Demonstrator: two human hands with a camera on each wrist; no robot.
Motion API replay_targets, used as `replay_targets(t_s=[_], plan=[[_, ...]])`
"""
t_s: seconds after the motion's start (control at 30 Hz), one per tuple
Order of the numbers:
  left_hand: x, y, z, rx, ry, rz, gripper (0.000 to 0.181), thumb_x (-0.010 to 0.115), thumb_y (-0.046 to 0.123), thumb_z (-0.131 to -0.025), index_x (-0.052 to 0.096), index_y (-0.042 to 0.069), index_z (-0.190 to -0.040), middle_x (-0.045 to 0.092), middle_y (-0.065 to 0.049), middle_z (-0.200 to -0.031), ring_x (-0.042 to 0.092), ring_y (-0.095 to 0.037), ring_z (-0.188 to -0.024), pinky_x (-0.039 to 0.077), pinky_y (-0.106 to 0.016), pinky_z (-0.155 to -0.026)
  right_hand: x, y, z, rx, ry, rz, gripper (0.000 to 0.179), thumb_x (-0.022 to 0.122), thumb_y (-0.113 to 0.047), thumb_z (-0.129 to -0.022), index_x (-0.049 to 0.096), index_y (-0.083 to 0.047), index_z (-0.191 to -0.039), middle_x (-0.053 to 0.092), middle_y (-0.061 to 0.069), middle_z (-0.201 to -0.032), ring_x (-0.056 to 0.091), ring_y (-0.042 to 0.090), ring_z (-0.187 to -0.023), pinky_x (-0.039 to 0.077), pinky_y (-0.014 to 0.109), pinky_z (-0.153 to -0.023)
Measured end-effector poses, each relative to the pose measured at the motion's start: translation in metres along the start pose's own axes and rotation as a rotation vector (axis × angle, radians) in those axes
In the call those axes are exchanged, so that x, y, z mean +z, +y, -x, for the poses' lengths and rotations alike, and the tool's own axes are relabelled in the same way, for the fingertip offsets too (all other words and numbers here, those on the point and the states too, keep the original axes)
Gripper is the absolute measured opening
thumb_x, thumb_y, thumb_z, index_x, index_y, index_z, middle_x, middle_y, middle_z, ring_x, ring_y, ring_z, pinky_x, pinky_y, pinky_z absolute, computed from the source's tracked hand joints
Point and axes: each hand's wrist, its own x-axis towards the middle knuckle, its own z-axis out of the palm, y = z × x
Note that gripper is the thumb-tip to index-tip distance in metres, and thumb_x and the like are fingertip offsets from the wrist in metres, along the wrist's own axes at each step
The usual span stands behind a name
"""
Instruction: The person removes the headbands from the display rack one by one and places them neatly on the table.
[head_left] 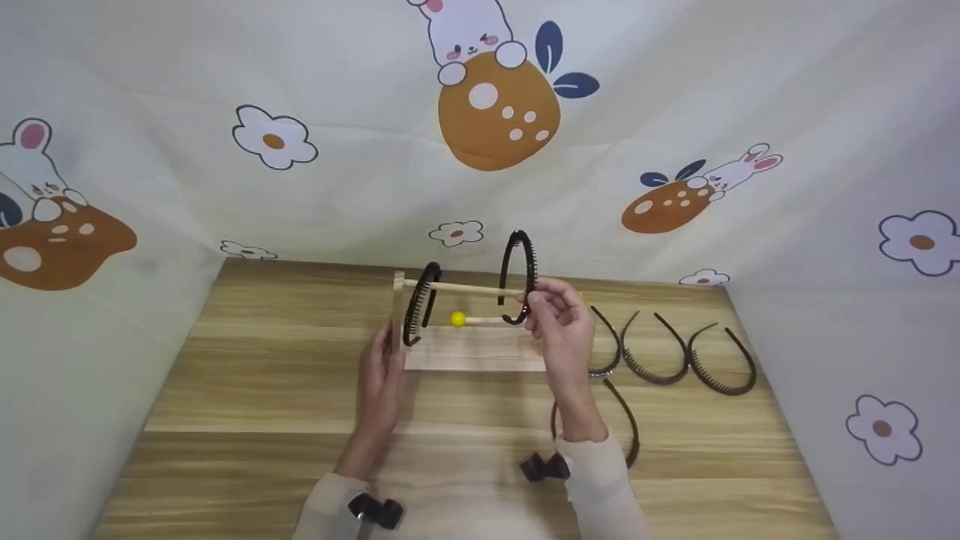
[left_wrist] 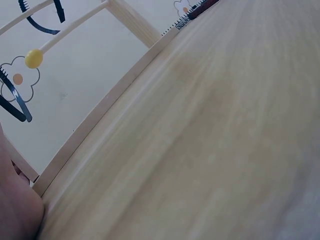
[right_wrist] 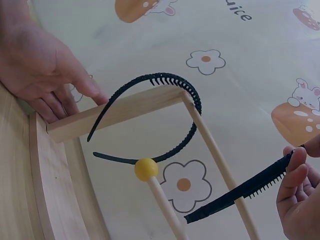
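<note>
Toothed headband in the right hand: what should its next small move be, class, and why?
Probably lower the toothed headband onto the upper rod: the right hand holds it with its arch above the rod, whereas another headband hangs there and the left hand grips the wooden stand.

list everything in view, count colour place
table: 1, brown, foreground
wooden rack: 1, pale, table centre
hanging headband: 1, black, rack's upper rod
held headband: 1, black, at upper rod
row headbands: 3, dark, table's right
lone headband: 1, dark, below that row
ball: 1 clearly seen, yellow, lower rod's tip
curtain: number unclear, cream, around table
sleeves: 2, pale, frame bottom
wrist cameras: 2, black, by sleeves
left hand: 1, bare, gripping rack's left post
right hand: 1, bare, pinching held headband
</note>
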Motion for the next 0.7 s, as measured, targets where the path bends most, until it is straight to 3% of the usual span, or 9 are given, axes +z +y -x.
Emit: replay_targets(t_s=[0.3, 0.53, 0.7], plan=[[0.000, 0.002, 0.001, -0.036, -0.006, -0.023, 0.057, 0.049, 0.013, -0.117, 0.035, 0.004, -0.171, 0.038, -0.023, -0.171, 0.040, -0.040, -0.158, 0.031, -0.053, -0.134, -0.016, -0.006, -0.005, -0.037, 0.028, 0.018, 0.013, 0.065, 0.007, -0.102, 0.074, 0.000, -0.110, 0.080, 0.013, -0.089, 0.058, 0.010, -0.061, 0.047, 0.016, -0.051], [0.000, 0.002, 0.003, -0.030, 0.004, -0.031, 0.055, 0.049, 0.013, -0.117, 0.037, 0.004, -0.171, 0.039, -0.023, -0.171, 0.041, -0.042, -0.157, 0.032, -0.058, -0.133, -0.025, -0.008, -0.007, -0.059, 0.052, 0.030, 0.013, 0.065, 0.006, -0.102, 0.074, 0.002, -0.110, 0.080, 0.012, -0.088, 0.059, 0.011, -0.061, 0.049, 0.018, -0.051], [0.000, 0.002, 0.003, -0.029, 0.002, -0.047, 0.055, 0.049, 0.014, -0.117, 0.037, 0.004, -0.171, 0.038, -0.023, -0.171, 0.041, -0.042, -0.157, 0.032, -0.060, -0.133, -0.029, -0.008, -0.007, -0.045, 0.081, 0.030, 0.013, 0.065, 0.007, -0.102, 0.074, 0.002, -0.110, 0.078, 0.019, -0.089, 0.059, 0.010, -0.061, 0.048, 0.018, -0.052]])
